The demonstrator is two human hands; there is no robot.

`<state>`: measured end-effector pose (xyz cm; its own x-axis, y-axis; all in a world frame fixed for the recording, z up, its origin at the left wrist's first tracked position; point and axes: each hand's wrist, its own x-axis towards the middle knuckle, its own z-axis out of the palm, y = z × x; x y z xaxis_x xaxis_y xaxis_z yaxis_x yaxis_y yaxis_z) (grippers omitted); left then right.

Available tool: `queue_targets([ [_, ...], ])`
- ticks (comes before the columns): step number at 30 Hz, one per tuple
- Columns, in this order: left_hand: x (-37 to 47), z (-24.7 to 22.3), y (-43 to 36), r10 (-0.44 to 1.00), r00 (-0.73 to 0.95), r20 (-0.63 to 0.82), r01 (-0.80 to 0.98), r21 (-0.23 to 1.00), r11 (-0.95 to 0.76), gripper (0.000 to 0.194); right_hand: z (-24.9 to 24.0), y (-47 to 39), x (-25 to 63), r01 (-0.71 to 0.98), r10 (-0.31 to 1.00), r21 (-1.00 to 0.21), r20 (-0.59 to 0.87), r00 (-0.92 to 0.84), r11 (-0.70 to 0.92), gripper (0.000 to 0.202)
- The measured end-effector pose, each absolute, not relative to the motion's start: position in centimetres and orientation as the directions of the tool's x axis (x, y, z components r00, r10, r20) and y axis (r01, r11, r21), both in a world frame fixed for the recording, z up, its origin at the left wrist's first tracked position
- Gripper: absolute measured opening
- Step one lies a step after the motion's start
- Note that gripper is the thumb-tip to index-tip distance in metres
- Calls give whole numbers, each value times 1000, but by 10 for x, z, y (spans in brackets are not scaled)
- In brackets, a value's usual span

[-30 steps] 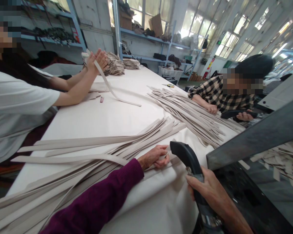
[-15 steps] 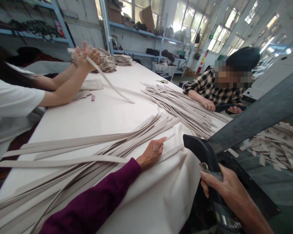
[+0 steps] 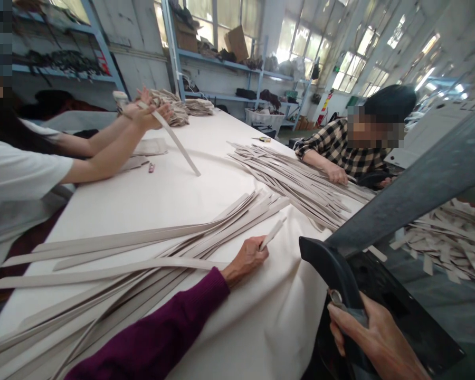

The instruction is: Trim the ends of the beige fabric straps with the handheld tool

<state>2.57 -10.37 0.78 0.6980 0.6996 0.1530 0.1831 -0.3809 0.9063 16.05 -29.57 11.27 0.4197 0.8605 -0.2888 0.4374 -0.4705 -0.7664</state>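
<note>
My left hand [image 3: 246, 259], in a purple sleeve, is closed around a light grey fabric strip [image 3: 272, 235] whose end sticks up past the fingers. Beneath and left of it, a bundle of long grey strips [image 3: 206, 238] lies across the white cloth-covered table [image 3: 170, 198]. At the table's right edge, my right hand [image 3: 360, 327] is wrapped round a curved black handle-like tool [image 3: 336, 266] with a round metal part near the thumb. The tool's lower end is hidden by the hand and the frame edge.
A second strip pile [image 3: 288, 177] lies beyond, near a person in a checked shirt [image 3: 336, 142]. Another person's hands [image 3: 148, 113] hold a strip at the left. A slanted metal beam [image 3: 411, 169] crosses at right, before a heap of strips [image 3: 451, 240]. A yellow cutter [image 3: 264, 139] lies farther back.
The strip end in my left hand now points up more steeply. The left person's hands have lowered with their strip. My right hand still grips the black tool.
</note>
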Motion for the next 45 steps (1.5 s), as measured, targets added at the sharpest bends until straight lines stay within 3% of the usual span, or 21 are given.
queue_targets([
  [2, 24, 10, -102, 688, 719, 102, -1, 989, -145, 27, 111, -290, 158, 423, 868, -783, -287, 405, -456, 23],
  [4, 23, 14, -101, 674, 734, 90, -152, 988, 33, 42, 110, -284, 155, 424, 877, -790, -283, 387, -442, 18],
  [8, 22, 25, -100, 681, 727, 92, -278, 946, 169, 64, 109, -272, 150, 454, 898, -787, -282, 339, -418, 18],
  [16, 23, 29, -100, 682, 732, -10, -156, 971, 182, 43, 119, -238, 136, 447, 910, -809, -243, 336, -381, 15],
  [22, 23, 29, -96, 626, 779, 31, -172, 971, 166, 53, 123, -225, 137, 426, 911, -827, -227, 346, -368, 14],
  [26, 21, 26, -92, 642, 766, 36, -213, 956, 201, 38, 119, -231, 134, 425, 910, -813, -294, 292, -399, 14],
  [29, 21, 24, -92, 636, 771, 31, -215, 953, 214, 30, 119, -222, 136, 398, 912, -838, -252, 324, -373, 13],
  [33, 20, 26, -92, 644, 765, 1, -195, 953, 230, 39, 120, -212, 143, 412, 907, -842, -190, 376, -347, 12],
  [39, 19, 27, -92, 634, 773, -27, -185, 946, 265, 42, 119, -228, 139, 416, 909, -821, -269, 320, -390, 14],
  [45, 22, 21, -93, 597, 802, -30, -205, 924, 322, 46, 120, -211, 147, 423, 912, -846, -164, 375, -326, 14],
])
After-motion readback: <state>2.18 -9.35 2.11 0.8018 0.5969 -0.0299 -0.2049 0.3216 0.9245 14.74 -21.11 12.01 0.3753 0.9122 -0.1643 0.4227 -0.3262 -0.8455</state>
